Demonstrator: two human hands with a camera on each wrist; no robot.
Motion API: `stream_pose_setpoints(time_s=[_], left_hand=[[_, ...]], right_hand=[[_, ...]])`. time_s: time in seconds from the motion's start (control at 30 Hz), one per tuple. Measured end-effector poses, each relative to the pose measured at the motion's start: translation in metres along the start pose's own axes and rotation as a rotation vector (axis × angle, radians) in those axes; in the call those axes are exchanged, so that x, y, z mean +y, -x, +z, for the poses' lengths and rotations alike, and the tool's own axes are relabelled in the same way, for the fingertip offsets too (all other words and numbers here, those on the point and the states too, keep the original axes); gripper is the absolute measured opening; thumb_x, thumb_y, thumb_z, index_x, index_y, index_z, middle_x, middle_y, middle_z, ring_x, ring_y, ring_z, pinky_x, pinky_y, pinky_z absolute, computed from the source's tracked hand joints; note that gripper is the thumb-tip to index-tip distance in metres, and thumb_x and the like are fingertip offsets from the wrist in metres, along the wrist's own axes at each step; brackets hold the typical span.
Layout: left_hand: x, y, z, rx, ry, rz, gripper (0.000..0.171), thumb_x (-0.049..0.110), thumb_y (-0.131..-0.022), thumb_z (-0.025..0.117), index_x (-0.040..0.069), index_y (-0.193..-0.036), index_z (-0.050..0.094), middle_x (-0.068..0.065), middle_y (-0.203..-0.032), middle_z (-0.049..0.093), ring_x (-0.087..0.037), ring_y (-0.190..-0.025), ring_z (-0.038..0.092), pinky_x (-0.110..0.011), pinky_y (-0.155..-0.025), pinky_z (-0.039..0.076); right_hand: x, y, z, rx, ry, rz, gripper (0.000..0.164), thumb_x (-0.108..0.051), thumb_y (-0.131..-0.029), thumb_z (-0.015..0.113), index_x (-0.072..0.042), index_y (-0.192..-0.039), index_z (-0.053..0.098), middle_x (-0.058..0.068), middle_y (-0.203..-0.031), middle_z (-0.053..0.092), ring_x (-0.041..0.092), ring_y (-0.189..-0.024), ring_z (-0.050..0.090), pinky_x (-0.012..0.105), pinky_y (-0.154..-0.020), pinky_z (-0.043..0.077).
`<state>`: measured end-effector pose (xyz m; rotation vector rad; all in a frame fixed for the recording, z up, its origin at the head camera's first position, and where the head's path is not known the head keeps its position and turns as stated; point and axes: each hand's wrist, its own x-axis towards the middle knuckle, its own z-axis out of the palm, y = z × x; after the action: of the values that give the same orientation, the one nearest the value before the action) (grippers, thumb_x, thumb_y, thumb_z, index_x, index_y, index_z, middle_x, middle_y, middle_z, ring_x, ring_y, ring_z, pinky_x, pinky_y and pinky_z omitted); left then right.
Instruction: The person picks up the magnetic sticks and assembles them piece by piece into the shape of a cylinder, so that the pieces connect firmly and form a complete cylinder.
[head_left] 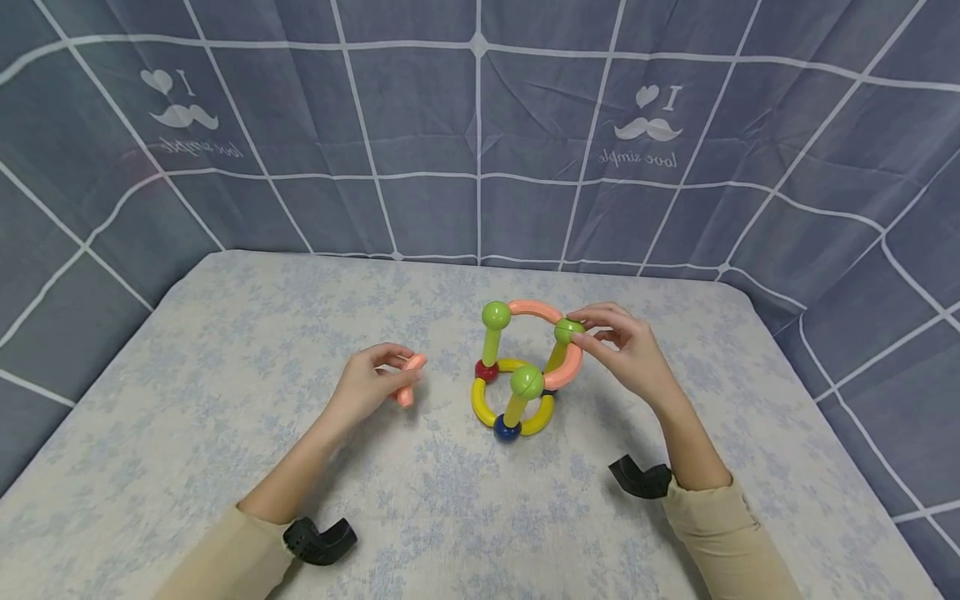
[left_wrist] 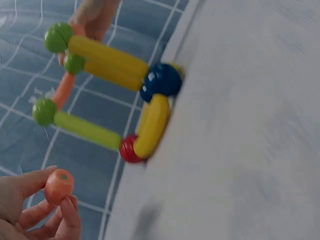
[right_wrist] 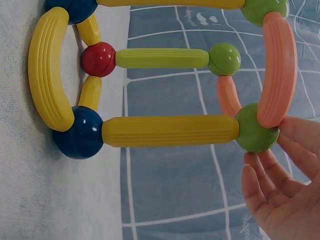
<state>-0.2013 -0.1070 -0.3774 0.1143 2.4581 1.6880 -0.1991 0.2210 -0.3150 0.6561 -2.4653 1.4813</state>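
Pinched between the thumb and fingers of my left hand (head_left: 367,383) is a loose salmon-coloured magnetic stick (head_left: 409,380); its round end faces the camera in the left wrist view. My right hand (head_left: 626,346) pinches a green ball (head_left: 568,331) at the top right corner of a magnetic ball-and-stick frame. Two curved salmon sticks (right_wrist: 280,70) meet at that ball and run to two other green balls (head_left: 496,315). Upright sticks, such as a lime one (right_wrist: 162,58), link the top to a ring of curved yellow sticks (head_left: 483,404) with red (head_left: 486,371) and blue balls (head_left: 507,428).
The frame stands on a table with a pale blue floral cloth (head_left: 225,400). A dark blue curtain with white grid lines (head_left: 420,117) hangs behind and at the sides. Black wrist mounts (head_left: 321,542) stick out inward from both beige sleeves (head_left: 232,554).
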Motion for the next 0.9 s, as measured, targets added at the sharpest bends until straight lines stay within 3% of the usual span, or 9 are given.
stream_pose_setpoints(time_s=[0.23, 0.43, 0.63, 0.9], left_hand=[[0.037, -0.011, 0.029, -0.017, 0.176, -0.024, 0.039, 0.019, -0.078, 0.073, 0.002, -0.111, 0.060, -0.010, -0.098, 0.060, -0.012, -0.067, 0.062, -0.032, -0.064, 0.054], [0.057, -0.013, 0.045, -0.003, 0.255, -0.028, 0.038, 0.021, -0.078, 0.073, 0.004, -0.110, 0.061, -0.011, -0.099, 0.060, -0.012, -0.061, 0.062, -0.035, -0.067, 0.054], [0.064, -0.014, 0.053, 0.008, 0.323, -0.014, 0.038, 0.022, -0.078, 0.073, 0.003, -0.108, 0.060, -0.010, -0.094, 0.061, -0.012, -0.058, 0.062, -0.038, -0.067, 0.054], [0.067, -0.012, 0.058, -0.006, 0.433, -0.018, 0.035, 0.019, -0.083, 0.068, 0.002, -0.110, 0.056, -0.008, -0.090, 0.060, -0.013, -0.059, 0.061, -0.030, -0.064, 0.054]], right_hand=[[-0.017, 0.000, 0.000, -0.005, 0.028, 0.027, 0.024, 0.009, -0.082, 0.061, 0.014, -0.106, 0.060, 0.025, -0.105, 0.056, 0.011, -0.089, 0.052, 0.014, -0.074, 0.046], [-0.007, 0.000, 0.000, 0.001, 0.015, 0.012, 0.026, 0.010, -0.081, 0.061, 0.012, -0.107, 0.060, 0.023, -0.106, 0.056, 0.010, -0.090, 0.051, 0.014, -0.075, 0.046], [0.014, -0.001, -0.001, 0.004, -0.002, 0.013, 0.027, 0.004, -0.082, 0.063, 0.004, -0.109, 0.063, 0.016, -0.108, 0.057, 0.008, -0.091, 0.051, 0.015, -0.075, 0.047], [0.015, 0.000, -0.001, 0.006, -0.023, 0.001, 0.027, 0.004, -0.082, 0.064, 0.004, -0.109, 0.063, 0.015, -0.108, 0.057, 0.010, -0.092, 0.052, 0.016, -0.075, 0.047]])
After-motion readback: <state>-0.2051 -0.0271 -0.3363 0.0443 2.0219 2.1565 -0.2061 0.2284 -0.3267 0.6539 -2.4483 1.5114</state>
